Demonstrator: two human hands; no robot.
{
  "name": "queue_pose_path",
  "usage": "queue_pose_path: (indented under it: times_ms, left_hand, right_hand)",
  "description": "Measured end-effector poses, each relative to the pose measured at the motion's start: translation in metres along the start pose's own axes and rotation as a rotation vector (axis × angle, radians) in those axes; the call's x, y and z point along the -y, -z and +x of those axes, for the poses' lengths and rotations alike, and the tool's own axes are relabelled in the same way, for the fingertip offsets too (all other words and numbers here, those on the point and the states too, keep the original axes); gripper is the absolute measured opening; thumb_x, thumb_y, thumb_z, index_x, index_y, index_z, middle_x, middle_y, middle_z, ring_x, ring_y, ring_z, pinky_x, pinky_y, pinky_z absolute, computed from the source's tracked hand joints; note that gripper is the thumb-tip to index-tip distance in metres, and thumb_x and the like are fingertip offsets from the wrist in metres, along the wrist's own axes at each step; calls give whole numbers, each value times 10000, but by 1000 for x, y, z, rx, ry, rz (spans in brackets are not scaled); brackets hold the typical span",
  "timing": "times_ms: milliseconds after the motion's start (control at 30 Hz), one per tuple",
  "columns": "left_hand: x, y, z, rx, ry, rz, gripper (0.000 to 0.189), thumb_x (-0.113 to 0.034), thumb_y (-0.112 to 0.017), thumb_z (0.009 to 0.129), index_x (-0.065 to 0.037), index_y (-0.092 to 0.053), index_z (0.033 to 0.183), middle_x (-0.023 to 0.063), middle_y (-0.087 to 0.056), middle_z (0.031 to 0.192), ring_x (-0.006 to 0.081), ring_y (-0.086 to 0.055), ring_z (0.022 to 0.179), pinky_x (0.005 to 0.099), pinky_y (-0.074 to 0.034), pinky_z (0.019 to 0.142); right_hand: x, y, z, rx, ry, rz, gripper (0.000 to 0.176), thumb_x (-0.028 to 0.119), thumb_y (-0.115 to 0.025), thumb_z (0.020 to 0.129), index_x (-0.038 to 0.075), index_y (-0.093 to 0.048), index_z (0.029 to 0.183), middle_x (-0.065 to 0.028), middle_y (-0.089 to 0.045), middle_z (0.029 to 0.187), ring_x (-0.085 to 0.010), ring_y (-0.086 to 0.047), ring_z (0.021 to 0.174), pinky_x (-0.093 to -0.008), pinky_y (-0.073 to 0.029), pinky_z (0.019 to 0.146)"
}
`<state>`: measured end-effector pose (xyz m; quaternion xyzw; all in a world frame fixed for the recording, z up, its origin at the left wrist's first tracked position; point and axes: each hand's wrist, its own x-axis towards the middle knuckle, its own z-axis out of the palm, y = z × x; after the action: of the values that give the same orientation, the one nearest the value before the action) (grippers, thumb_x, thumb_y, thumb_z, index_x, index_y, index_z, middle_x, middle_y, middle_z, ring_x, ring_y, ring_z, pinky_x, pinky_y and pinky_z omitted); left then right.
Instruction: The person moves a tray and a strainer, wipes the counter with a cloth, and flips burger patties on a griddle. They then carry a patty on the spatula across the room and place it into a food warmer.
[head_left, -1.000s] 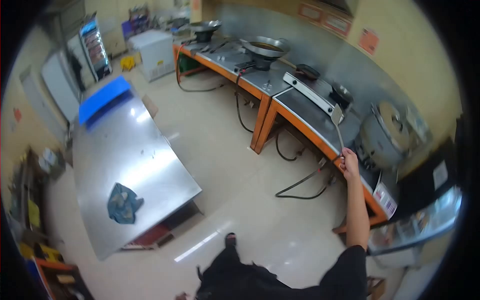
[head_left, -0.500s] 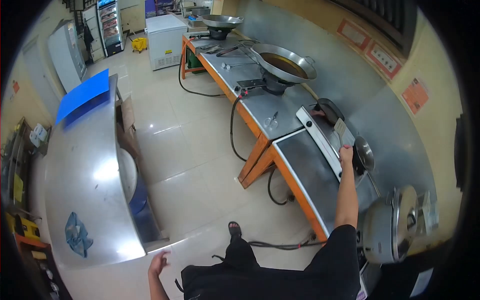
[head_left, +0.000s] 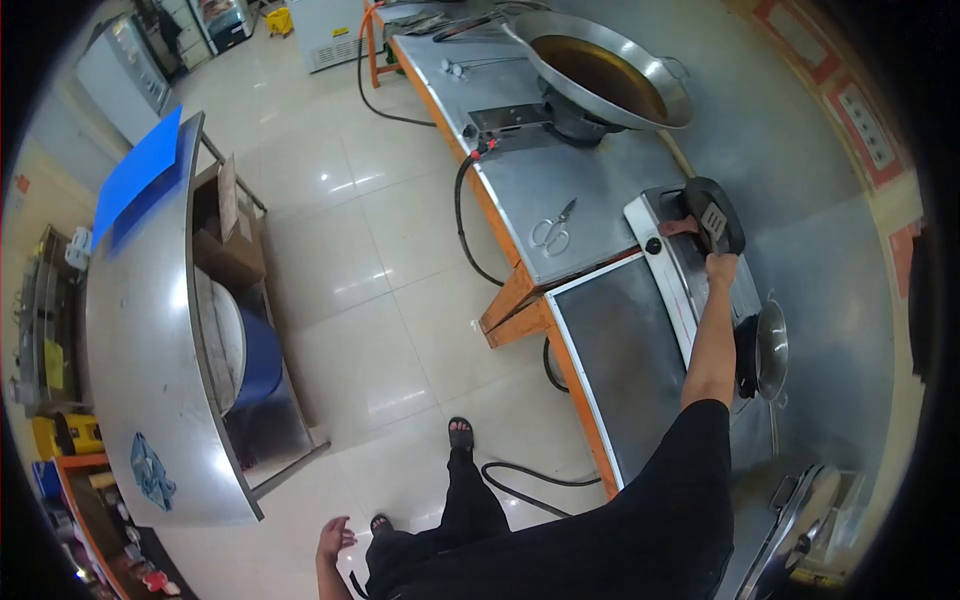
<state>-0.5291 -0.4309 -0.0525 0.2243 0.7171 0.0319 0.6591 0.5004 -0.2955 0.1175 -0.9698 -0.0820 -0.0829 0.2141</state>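
My right hand (head_left: 722, 266) is closed round a slotted spatula (head_left: 713, 220), reaching out over the white two-burner gas stove (head_left: 646, 222). The blade overlaps a dark frying pan (head_left: 735, 228) with a brown handle (head_left: 677, 228) at the stove's far end. Nearer to me along my forearm sits a small metal wok (head_left: 772, 350). At the lower left my left hand (head_left: 336, 538) hangs over the floor with nothing in it, its fingers loosely apart.
A big wok (head_left: 600, 75) of brown liquid stands on a burner on the steel table, with scissors (head_left: 553, 228) nearby. Black hoses (head_left: 459, 210) hang along its edge. To my left are a steel table (head_left: 150, 330), a blue sheet (head_left: 140, 175) and a crumpled cloth (head_left: 152, 472).
My right hand has carried the spatula forward from beside the small wok to the dark frying pan. My view has shifted closer to the stove. The left hand still hangs low.
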Motion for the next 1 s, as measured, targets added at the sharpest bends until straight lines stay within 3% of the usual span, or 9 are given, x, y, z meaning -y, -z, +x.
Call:
queue_pose_path:
  times_ms: [167, 300, 400, 533, 567, 633, 733, 833, 1000]
  left_hand:
    - [-17, 2, -26, -50, 31, -283, 285, -228, -537, 913, -81, -569, 1155, 16, -516, 676, 141, -549, 572, 394, -551, 648]
    - [141, 44, -33, -57, 65, -334, 245, -192, -559, 898, -78, -617, 1108, -42, -406, 620, 85, -399, 484, 330, -549, 562]
    - [259, 44, -52, -242, 372, -538, 232, -204, -580, 881, -141, -626, 1099, -3, -556, 721, 136, -574, 638, 345, -548, 624]
    - [363, 54, -46, -192, 327, -729, 327, -174, -582, 845, -129, -571, 1169, 79, -647, 913, 201, -636, 816, 402, -516, 721]
    - [379, 64, -45, -212, 230, -757, 343, -156, -579, 838, -121, -561, 1179, 93, -648, 932, 209, -636, 824, 405, -509, 731]
    - [417, 98, -49, -289, 25, -1068, 375, -96, -612, 805, -91, -562, 1177, 102, -654, 950, 201, -641, 828, 383, -528, 738]
    - [473, 134, -62, -651, -352, -920, 339, -109, -672, 790, -61, -600, 1118, 110, -678, 867, 162, -623, 636, 274, -533, 594]
    - [495, 213, -131, -733, -9, -1385, 286, -205, -619, 864, -75, -594, 1118, 41, -598, 649, 100, -421, 444, 246, -388, 429]
    - [591, 260, -119, -1000, 183, -1792, 261, -247, -583, 888, -98, -579, 1103, 90, -621, 753, 161, -596, 571, 251, -462, 494]
  right_hand:
    - [27, 55, -95, -499, 448, -68, 511, 313, -651, 798, 29, -512, 1199, -215, -561, 1140, -380, -548, 1031, -450, -453, 857]
    - [13, 56, -264, -455, 939, 471, 229, 125, -514, 912, -22, -635, 1039, -154, -623, 1008, -260, -578, 964, -350, -446, 890]
    - [38, 20, -504, 695, 421, 749, 359, 284, -450, 959, 7, -591, 780, -49, -537, 640, -140, -524, 604, -277, -443, 518]
    - [41, 48, -855, 1813, 1204, 665, 289, 125, -394, 919, -9, -648, 892, -114, -651, 800, -210, -608, 753, -323, -485, 733]
    - [38, 66, -925, 1827, 1494, 545, 291, 118, -383, 950, -19, -639, 963, -121, -647, 883, -189, -606, 766, -304, -484, 736]
    - [62, 125, -1046, 2284, 1215, 302, 263, 91, -394, 961, -25, -623, 1018, -120, -637, 924, -160, -600, 770, -276, -482, 736]
    - [105, 165, -1184, 2250, 1501, 378, 237, 68, -421, 954, -18, -612, 1065, -109, -635, 933, -143, -594, 779, -257, -481, 730]
    - [150, 162, -1305, 1983, 2000, 490, 216, 47, -451, 939, -12, -615, 1066, -93, -635, 927, -124, -583, 772, -249, -477, 709]
    - [199, 211, -1472, 2054, 1836, 355, 206, 73, -463, 942, 2, -623, 1048, -64, -630, 876, -107, -561, 731, -237, -470, 671]
